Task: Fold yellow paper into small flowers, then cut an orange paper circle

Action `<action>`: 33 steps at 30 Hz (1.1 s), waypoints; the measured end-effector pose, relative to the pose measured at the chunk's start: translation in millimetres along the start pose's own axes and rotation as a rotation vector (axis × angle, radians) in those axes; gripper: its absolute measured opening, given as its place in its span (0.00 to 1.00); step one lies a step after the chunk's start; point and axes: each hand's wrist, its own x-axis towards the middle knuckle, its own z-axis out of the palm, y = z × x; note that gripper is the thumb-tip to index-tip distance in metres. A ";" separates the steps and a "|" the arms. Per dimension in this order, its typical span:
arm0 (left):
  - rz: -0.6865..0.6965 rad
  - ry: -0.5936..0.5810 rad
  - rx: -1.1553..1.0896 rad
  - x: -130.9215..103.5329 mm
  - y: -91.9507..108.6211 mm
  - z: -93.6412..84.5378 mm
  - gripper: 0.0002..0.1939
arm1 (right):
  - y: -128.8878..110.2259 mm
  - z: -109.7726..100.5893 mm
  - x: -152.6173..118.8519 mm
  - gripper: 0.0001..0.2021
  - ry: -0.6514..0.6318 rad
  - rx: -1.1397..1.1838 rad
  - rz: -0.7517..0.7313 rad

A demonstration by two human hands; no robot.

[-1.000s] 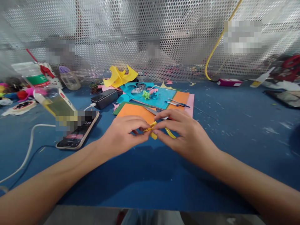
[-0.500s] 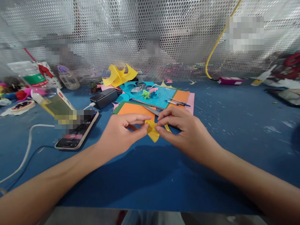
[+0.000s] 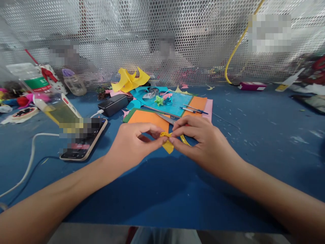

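Note:
Between the fingertips of both hands is a small piece of yellow paper (image 3: 168,147), its upper edge curled over and its lower part hanging down. My left hand (image 3: 137,140) pinches it from the left with thumb and fingers. From the right, my right hand (image 3: 199,137) grips it the same way, the thumb and index tips close to the left thumb. Just behind the hands lie scissors (image 3: 166,118), with a yellow handle loop (image 3: 185,140) partly hidden by the right hand. Orange paper (image 3: 147,118) lies under the blades.
Blue paper (image 3: 177,103) with scraps and pens (image 3: 194,110) lies behind. Yellow paper offcuts (image 3: 130,80) stand near the perforated metal screen (image 3: 193,40). At left are a phone (image 3: 86,144), a black box-shaped device (image 3: 113,105), a white cable (image 3: 31,159) and a bottle (image 3: 35,81).
The yellow paper's top edge has been curled over, where before it was flatter. My left fingertips have shifted slightly right, closer to the right ones.

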 end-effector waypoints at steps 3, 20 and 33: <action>-0.010 -0.014 0.037 1.4 1.1 -2.5 0.06 | 1.0 0.0 0.7 0.04 -0.006 0.013 0.026; -0.052 -0.104 0.087 2.1 6.4 -4.5 0.10 | 3.8 -0.6 2.5 0.07 -0.110 0.047 0.060; -0.223 -0.114 -0.199 5.4 -5.6 0.0 0.15 | 3.0 -2.6 2.5 0.08 -0.100 0.069 -0.011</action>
